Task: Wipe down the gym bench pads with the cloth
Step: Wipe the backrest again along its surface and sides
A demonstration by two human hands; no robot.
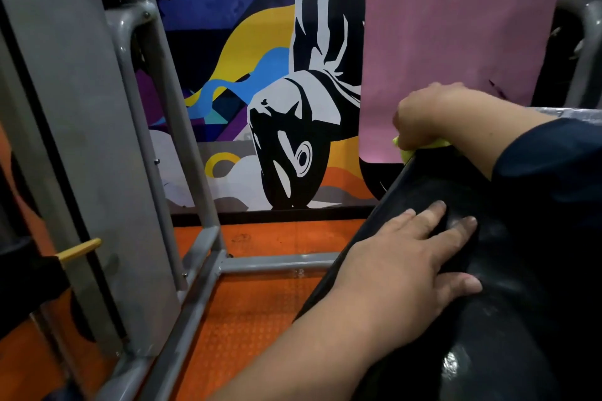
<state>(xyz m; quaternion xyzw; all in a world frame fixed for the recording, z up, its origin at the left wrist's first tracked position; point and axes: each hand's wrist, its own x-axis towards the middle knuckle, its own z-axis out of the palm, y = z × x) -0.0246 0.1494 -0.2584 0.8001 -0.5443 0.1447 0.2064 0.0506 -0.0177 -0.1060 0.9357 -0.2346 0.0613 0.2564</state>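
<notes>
A black, shiny bench pad fills the lower right and slopes up toward the far end. My left hand lies flat on the pad with fingers spread and holds nothing. At the pad's far upper edge, my right hand is closed around a yellow-green cloth. Only a small part of the cloth shows beneath the hand, pressed against the pad's rim. A dark blue sleeve covers my right forearm.
A grey steel machine frame with uprights and a floor bar stands to the left, with a yellow pin on it. The floor is orange rubber. A painted mural wall and a hanging pink mat are behind.
</notes>
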